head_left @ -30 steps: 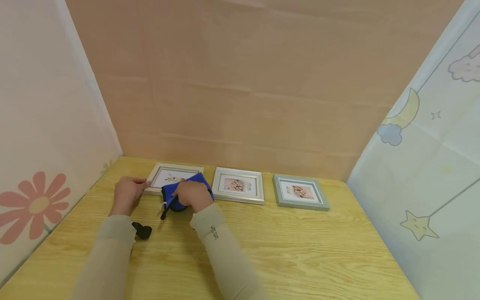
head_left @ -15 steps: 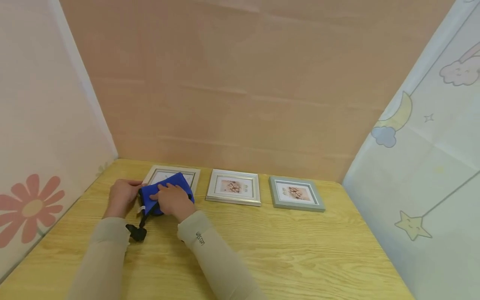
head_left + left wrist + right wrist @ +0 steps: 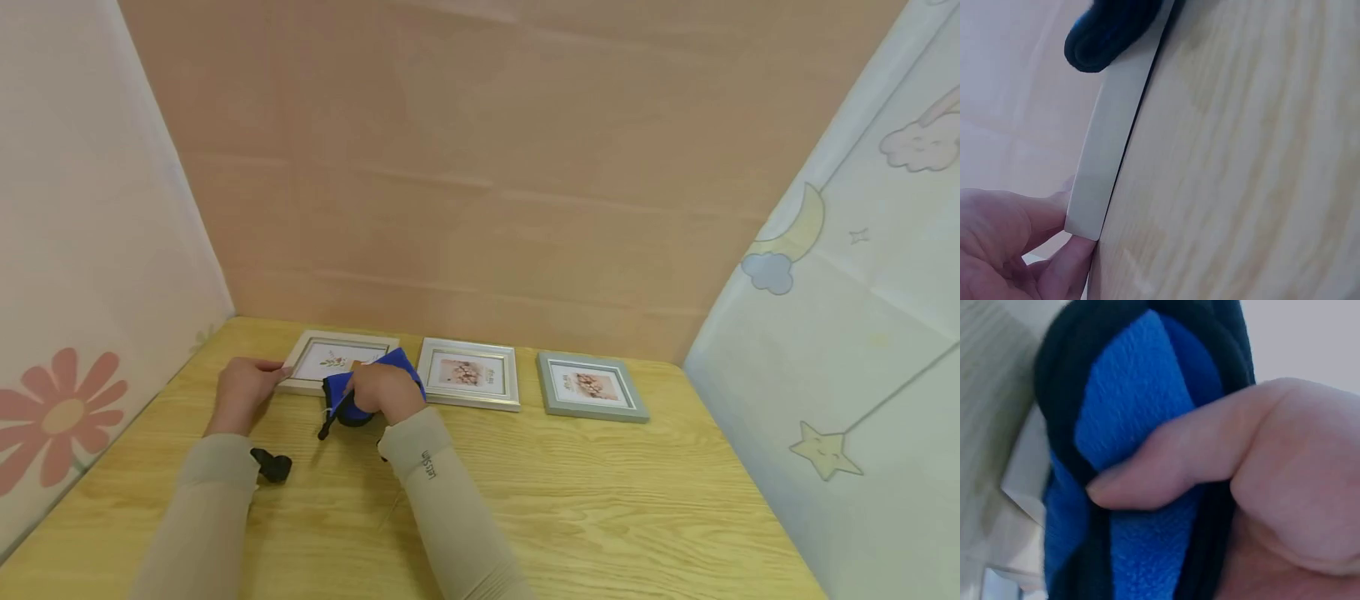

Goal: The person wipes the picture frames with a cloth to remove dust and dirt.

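Observation:
At the left end of the row, a cream picture frame [image 3: 303,386] lies flat with a leafy print showing. My left hand [image 3: 247,387] holds its near left corner, thumb above and fingertips at the corner's end, as the frame's side [image 3: 1110,144] shows in the left wrist view. My right hand [image 3: 386,390] grips a folded blue cloth [image 3: 399,360] with black edging, which covers the frame's right part. In the right wrist view the thumb [image 3: 1141,484] bends across the fuzzy blue cloth [image 3: 1125,394]; the other fingers are hidden behind it.
A silver picture frame [image 3: 468,373] lies right beside the cloth, and a grey-green one [image 3: 592,387] farther right. A small black object [image 3: 272,465] is by the left sleeve. The wood-grain table [image 3: 600,500] meets a plain back wall [image 3: 480,167] and printed side walls.
My right hand slid the cloth left across the cream frame, then back right, uncovering the print's left part again. My left hand has stayed at the frame's corner.

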Demonstrator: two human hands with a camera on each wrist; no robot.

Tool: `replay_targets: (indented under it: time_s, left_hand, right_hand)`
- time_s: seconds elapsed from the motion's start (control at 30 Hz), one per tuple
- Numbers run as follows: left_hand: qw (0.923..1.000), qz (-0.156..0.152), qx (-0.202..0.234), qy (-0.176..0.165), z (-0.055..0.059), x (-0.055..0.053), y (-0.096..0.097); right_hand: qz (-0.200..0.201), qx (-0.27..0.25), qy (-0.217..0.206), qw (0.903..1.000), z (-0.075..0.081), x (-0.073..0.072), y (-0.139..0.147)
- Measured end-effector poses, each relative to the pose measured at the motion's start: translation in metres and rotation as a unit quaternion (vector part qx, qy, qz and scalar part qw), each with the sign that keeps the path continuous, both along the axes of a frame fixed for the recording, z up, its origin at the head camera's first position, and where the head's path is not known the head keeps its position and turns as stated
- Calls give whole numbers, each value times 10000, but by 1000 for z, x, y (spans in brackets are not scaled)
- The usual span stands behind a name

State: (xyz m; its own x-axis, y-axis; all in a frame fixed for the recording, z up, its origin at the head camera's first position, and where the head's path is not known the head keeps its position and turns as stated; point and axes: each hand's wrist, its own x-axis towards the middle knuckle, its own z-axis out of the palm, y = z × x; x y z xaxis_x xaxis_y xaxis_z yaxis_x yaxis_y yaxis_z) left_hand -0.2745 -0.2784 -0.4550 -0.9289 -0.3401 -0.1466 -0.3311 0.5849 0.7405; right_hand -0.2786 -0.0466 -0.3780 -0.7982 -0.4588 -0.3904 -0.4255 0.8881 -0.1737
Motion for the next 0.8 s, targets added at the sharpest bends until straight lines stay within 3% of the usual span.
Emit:
replay_targets:
  time_s: [0.17,0.3,0.4,0.53,0.7,0.8]
  left_hand:
    - [9998,-14,-206,10,0,-1,0]
    - [9989,-63,-447,85,-1,-1,1]
    - [9988,-37,-473,91,-2,-2,2]
    - [9993,32,-369,40,-4,-3,1]
    - [9996,39,-260,53,-3,-1,0]
    - [9996,2,-268,108,-2,0,-2]
  right_hand:
    - [190,356,1050,9937,-15,9,-15]
    - [504,437,1252,9899,-32,12,-31]
    - [743,341,1134,9902,-42,9,-39]
    - [781,27,679,9946,-40,0,-29]
    - [179,-447,-265,9985,-20,-10,0]
    - [-54,-635,-534,9965,-10,-12,12]
